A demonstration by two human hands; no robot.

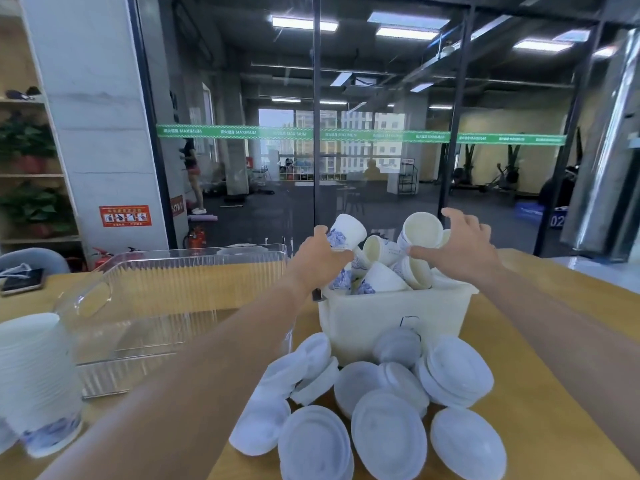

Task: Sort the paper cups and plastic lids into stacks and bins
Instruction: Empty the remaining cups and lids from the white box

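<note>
A wooden table (540, 368) is carrying everything, and on its left side a clear ribbed bin (166, 299) is standing open beside a nested stack of cups (38, 379) at the near left edge. Right of the clear bin, a cream plastic bin (394, 320) is sitting heaped with loose paper cups (384, 268), tipped every way, some mouths facing the camera. In front of it a pile of white plastic lids (381, 403) is spreading across the table, overlapping one another.

The left hand (320, 258) is gripping one blue-printed cup (344, 233) at the heap's left top; that cup's long axis is leaning up and to the right, its base pointing away. The right hand (460, 244) is reaching over the heap's right side with fingers spread and thumb out, closing round an upturned cup (422, 230), though whether it is actually touching it is hard to tell. The cups are lying directly under and between both hands, and the stack is lying well to the left, nearer the left hand.
</note>
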